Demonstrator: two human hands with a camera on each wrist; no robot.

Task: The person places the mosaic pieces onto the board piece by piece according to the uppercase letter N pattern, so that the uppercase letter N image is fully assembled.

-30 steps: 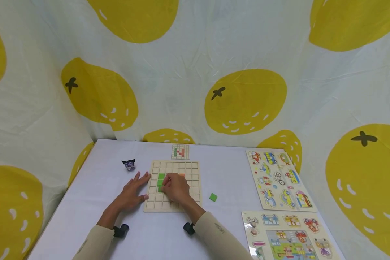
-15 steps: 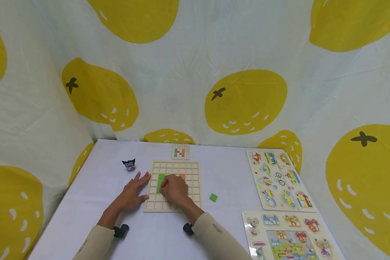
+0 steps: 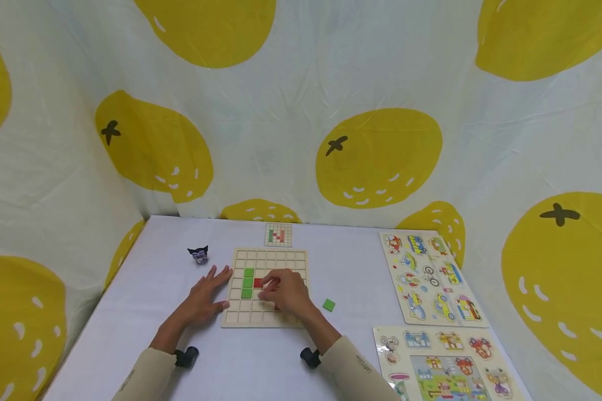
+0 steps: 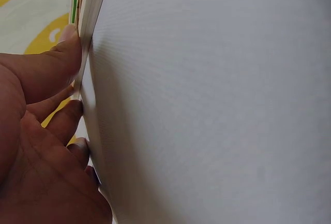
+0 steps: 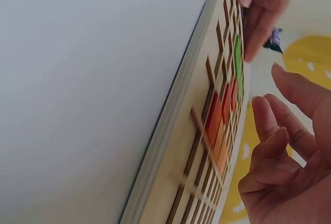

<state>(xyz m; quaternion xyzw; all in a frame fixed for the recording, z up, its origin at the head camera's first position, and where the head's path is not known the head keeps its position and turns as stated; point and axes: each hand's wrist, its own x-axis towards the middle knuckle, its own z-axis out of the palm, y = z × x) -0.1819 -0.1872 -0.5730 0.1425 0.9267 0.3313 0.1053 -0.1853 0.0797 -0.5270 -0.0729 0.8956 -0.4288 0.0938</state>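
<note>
A wooden grid board (image 3: 237, 318) lies on the white table. Three green square tiles (image 3: 248, 282) form a column in its left part, with a red tile (image 3: 258, 283) beside the middle one. My right hand (image 3: 288, 294) is above the board's middle, hiding cells under it. In the right wrist view, its thumb and fingers stand apart with nothing between them, and orange and red tiles (image 5: 213, 120) show in the board. My left hand (image 3: 203, 298) lies with fingers spread at the board's left edge; in the left wrist view its thumb (image 4: 64, 61) touches that edge.
A loose green tile (image 3: 329, 304) lies right of the board. Behind the board is a small pattern card (image 3: 278, 228). A dark figurine (image 3: 199, 254) stands at the left. Two picture puzzle boards (image 3: 401, 312) lie at the right. A lemon-print curtain (image 3: 291, 167) hangs behind.
My right hand has moved right, away from the lowest green tile, and its fingers have come apart. The red tile beside the green column is uncovered. My left hand has stayed put.
</note>
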